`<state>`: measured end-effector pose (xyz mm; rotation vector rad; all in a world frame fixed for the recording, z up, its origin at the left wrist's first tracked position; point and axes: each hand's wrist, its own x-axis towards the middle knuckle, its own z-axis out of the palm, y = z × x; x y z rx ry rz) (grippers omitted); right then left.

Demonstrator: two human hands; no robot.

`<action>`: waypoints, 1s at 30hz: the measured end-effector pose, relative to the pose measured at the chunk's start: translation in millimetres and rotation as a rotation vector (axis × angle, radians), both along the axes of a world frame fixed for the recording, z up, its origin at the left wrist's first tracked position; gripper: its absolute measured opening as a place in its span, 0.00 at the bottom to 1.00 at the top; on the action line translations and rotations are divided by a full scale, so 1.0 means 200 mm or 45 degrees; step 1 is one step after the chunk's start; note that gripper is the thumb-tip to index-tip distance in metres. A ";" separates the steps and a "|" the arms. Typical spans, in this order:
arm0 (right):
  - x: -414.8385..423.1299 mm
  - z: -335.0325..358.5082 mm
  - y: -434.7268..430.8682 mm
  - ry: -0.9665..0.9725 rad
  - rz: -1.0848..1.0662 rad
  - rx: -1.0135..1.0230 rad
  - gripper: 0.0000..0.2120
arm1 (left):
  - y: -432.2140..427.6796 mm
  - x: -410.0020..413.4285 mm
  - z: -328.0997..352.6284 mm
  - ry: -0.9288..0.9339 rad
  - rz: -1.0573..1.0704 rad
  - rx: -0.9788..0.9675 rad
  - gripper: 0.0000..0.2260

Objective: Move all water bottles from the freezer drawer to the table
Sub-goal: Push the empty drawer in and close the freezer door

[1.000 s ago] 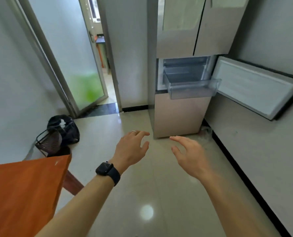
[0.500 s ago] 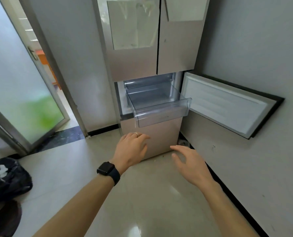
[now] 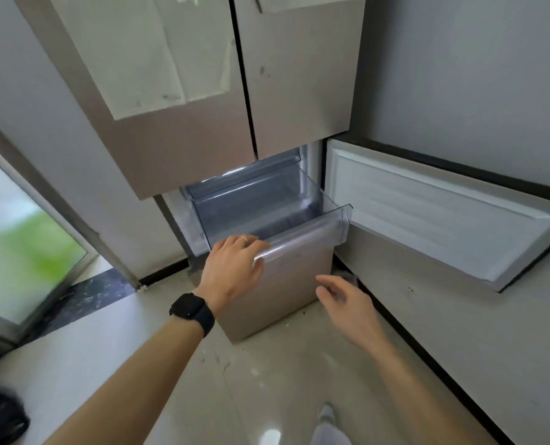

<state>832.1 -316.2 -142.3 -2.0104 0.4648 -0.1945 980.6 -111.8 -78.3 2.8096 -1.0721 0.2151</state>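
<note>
The clear freezer drawer (image 3: 305,234) stood pulled out at the centre of the frame. Its long front lip ran left to right, rising toward the open freezer door (image 3: 427,213). The back of the drawer was hidden under the upper doors (image 3: 200,136). The left hand (image 3: 232,268) gripped the lip's left end with its fingers curled over it, their tips lost in glare. The right hand (image 3: 347,300) hovered lower right, loosely spread and holding nothing.

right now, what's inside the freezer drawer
The freezer drawer shows only bare clear plastic floor and walls, with nothing lying in the visible part. Its near front strip is hidden behind the left hand and the drawer's own front.
</note>
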 end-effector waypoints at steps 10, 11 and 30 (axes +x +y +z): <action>0.78 -0.27 -0.20 0.197 -0.186 0.283 0.29 | -0.41 0.83 0.12 -0.444 -0.075 0.346 0.26; 0.82 -0.28 -0.19 0.180 -0.217 0.324 0.33 | -0.43 0.90 0.13 -0.521 -0.118 0.342 0.28; 1.20 -0.57 -0.02 -0.092 -0.369 0.296 0.37 | -0.45 1.60 0.14 -1.443 -0.251 0.307 0.29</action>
